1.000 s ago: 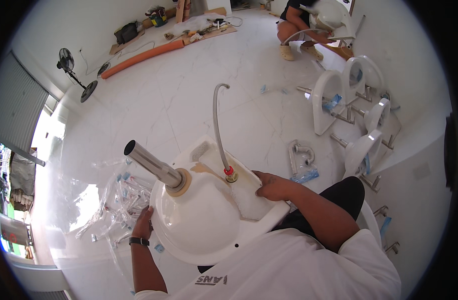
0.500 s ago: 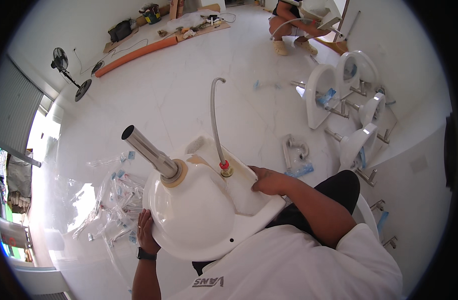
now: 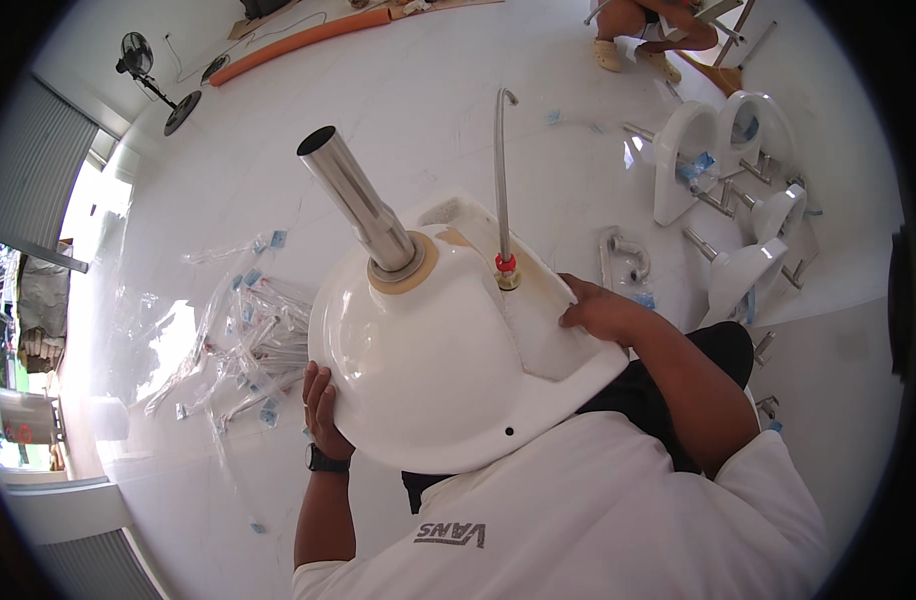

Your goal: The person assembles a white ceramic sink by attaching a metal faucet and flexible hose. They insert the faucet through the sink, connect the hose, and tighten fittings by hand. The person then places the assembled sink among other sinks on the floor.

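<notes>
A white ceramic washbasin [image 3: 418, 370] lies upside down against my lap and shirt, its rounded underside up. My left hand [image 3: 324, 412] grips its left rim, with fingers along the outer side. On the right, my right hand [image 3: 603, 313] is closed over the edge of the basin's flat back part, thumb on the underside. A chrome drain pipe [image 3: 358, 195] rises from the bowl through a tan washer [image 3: 406, 277]. Beside it a braided flexible hose [image 3: 500, 180] stands up from a brass fitting with a red collar [image 3: 505, 263].
Clear plastic bags [image 3: 253, 335] lie on the floor to the left. More white basins [image 3: 743, 275] with chrome fittings stand on the right near a curved chrome pipe [image 3: 618, 258]. Another person [image 3: 668, 25] crouches at the far right. An orange roll [image 3: 298, 45] and a fan [image 3: 138, 55] are farther off.
The view has tilted down, so the room sits higher in the picture. The basin appears higher and farther right, with both hands still gripping it.
</notes>
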The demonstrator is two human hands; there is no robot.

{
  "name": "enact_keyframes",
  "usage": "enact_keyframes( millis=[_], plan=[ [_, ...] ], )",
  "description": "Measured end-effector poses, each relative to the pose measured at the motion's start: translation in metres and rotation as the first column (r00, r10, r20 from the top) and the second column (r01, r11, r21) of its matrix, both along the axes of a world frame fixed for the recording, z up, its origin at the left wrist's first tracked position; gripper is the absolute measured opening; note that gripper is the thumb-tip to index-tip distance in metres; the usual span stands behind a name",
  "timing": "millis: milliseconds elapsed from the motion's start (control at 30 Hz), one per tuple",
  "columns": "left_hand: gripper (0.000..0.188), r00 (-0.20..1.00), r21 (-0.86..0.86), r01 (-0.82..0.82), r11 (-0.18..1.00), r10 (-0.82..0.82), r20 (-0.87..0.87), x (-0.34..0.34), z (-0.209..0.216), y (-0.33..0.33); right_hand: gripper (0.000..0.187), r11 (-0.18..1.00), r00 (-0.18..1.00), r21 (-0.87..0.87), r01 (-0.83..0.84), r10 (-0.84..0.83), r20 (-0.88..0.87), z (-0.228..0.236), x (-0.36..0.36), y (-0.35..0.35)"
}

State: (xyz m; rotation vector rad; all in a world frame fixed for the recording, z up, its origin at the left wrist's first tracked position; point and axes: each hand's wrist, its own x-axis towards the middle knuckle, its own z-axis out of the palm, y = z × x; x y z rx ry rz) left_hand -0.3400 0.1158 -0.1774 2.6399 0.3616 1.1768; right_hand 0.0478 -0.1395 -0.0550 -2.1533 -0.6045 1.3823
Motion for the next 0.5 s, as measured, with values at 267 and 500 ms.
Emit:
enact_keyframes(
  millis=[267, 500],
  plan=[
    [0.049, 0.998, 0.019, -0.027, 0.999, 0.028, -0.059, -0.005, 0.015, 0.002, 0.079, 0.996, 0.986, 0.015, 0.084, -0.081, -0.148, -0.007, 0.0, 0.0],
    [0.049, 0.997, 0.023, -0.024, 0.999, 0.026, -0.075, -0.011, 0.018, -0.001, 0.074, 0.962, 0.966, 0.224, 0.155, -0.1, -0.239, -0.047, 0.02, -0.019]
  ],
)
